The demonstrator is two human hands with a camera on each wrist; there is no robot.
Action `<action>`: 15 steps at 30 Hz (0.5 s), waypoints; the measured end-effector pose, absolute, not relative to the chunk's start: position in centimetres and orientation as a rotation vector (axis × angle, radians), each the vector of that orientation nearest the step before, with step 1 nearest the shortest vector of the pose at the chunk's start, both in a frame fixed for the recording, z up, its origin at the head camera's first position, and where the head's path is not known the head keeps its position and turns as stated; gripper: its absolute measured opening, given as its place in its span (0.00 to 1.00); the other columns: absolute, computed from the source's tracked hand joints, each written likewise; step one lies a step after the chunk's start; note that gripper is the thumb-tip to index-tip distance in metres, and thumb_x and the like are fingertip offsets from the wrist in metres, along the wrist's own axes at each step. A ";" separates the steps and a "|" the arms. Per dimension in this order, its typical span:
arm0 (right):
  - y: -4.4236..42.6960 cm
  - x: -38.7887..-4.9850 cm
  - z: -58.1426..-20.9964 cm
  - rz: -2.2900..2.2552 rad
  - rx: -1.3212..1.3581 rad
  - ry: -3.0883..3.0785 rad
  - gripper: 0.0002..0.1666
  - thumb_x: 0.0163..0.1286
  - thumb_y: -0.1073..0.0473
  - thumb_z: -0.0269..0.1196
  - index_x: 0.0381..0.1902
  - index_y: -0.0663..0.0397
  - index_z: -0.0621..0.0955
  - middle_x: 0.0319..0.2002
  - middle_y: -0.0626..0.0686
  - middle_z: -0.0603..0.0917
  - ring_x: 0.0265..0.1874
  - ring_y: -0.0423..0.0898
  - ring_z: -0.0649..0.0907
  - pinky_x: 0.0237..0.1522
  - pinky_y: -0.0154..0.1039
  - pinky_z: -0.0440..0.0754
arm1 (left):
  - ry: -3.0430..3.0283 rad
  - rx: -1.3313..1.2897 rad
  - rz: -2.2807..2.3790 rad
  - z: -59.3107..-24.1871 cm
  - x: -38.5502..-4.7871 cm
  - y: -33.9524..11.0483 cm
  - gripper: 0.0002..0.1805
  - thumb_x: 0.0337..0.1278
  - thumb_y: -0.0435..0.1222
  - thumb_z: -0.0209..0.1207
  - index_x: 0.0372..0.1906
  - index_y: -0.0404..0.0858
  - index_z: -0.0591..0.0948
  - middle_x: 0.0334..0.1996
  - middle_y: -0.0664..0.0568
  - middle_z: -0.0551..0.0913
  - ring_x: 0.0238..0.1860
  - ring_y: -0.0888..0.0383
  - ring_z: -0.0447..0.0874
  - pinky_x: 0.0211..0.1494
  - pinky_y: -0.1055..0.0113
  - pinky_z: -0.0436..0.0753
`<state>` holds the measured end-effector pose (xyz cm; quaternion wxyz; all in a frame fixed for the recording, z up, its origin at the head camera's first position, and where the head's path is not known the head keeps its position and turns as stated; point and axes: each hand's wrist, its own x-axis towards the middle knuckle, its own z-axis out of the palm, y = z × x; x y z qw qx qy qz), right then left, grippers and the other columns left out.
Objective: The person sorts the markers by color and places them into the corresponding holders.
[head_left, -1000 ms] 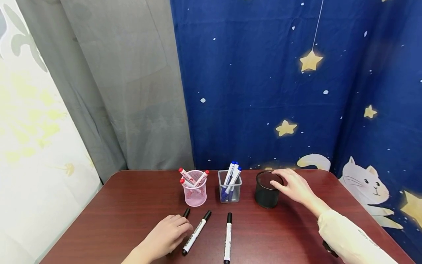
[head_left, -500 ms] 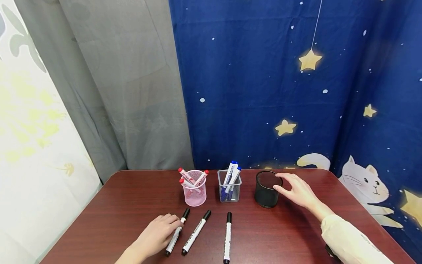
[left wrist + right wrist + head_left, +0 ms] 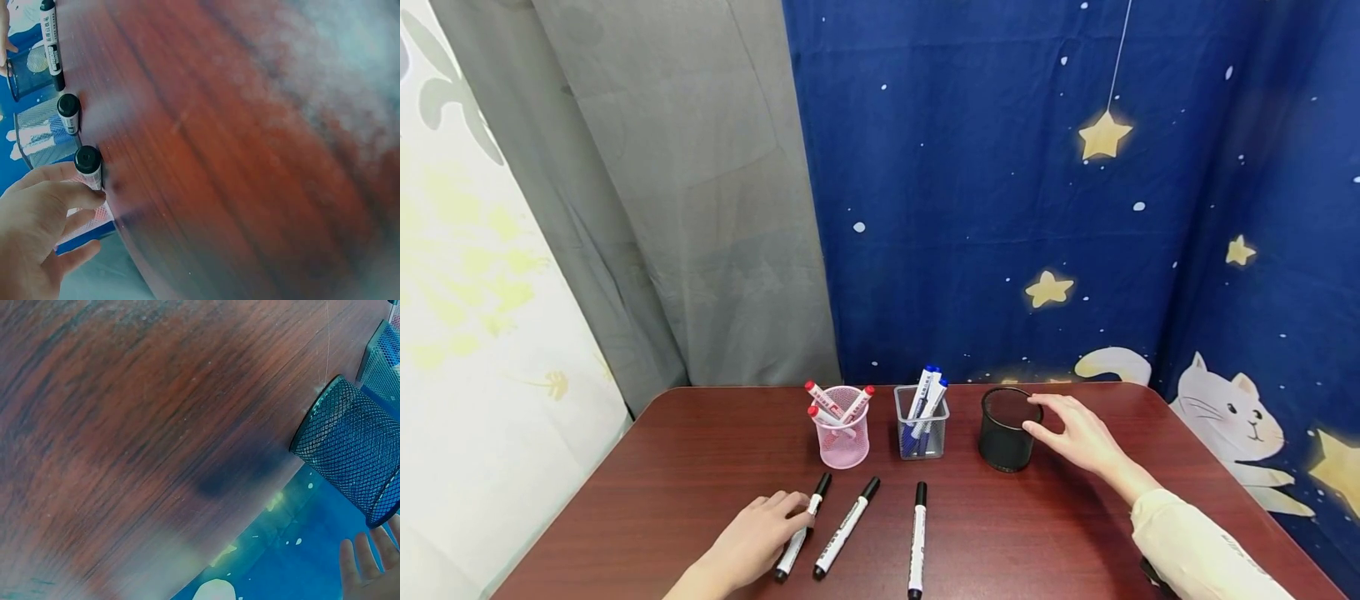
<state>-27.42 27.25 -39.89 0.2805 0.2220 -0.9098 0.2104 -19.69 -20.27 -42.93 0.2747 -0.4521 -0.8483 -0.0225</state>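
My left hand (image 3: 752,540) is at the leftmost black-capped whiteboard marker (image 3: 794,552), which lies slanted on the table. In the left wrist view, the thumb and index finger pinch that marker (image 3: 89,164) from both sides while the other fingers stay loose. Two more black-capped markers lie to its right, a slanted marker (image 3: 844,533) and a nearly straight marker (image 3: 917,542). At the right, my right hand (image 3: 1078,433) is beside the black mesh pen holder (image 3: 1006,448), its fingertips by the rim. The right wrist view shows those fingers extended near the holder (image 3: 350,447).
A pink mesh pen holder (image 3: 844,454) with red-capped markers stands at the back of the table (image 3: 700,467). Next to it is a square grey mesh holder (image 3: 936,446) with blue-capped markers. Curtains (image 3: 962,208) hang behind the table's far edge.
My left hand first drew back left from the leftmost marker, uncovering it, then closed its fingers on it. My right hand shifted slightly right from over the black holder's rim to its side.
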 end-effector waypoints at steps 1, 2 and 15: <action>27.3 -27.4 -39.9 0.565 0.594 -2.439 0.25 0.54 0.46 0.63 0.46 0.54 0.77 0.45 0.54 0.78 0.45 0.53 0.74 0.43 0.50 0.69 | -2.276 -1.221 -0.053 -42.9 -19.7 -20.2 0.15 0.32 0.30 0.62 0.31 0.48 0.77 0.36 0.55 0.73 0.34 0.58 0.73 0.28 0.63 0.72; 27.3 -27.4 -39.9 0.566 0.592 -2.440 0.25 0.54 0.46 0.63 0.46 0.55 0.77 0.45 0.54 0.78 0.45 0.53 0.74 0.43 0.51 0.69 | -2.270 -1.226 -0.044 -43.0 -19.8 -20.1 0.15 0.31 0.29 0.62 0.31 0.48 0.77 0.37 0.54 0.74 0.34 0.58 0.73 0.28 0.62 0.72; 27.3 -27.2 -39.8 0.586 0.576 -2.474 0.25 0.55 0.45 0.62 0.46 0.54 0.77 0.46 0.54 0.77 0.46 0.52 0.73 0.44 0.51 0.69 | -2.254 -1.276 0.063 -42.6 -19.3 -19.9 0.15 0.22 0.30 0.64 0.21 0.49 0.73 0.32 0.57 0.73 0.35 0.58 0.72 0.32 0.62 0.70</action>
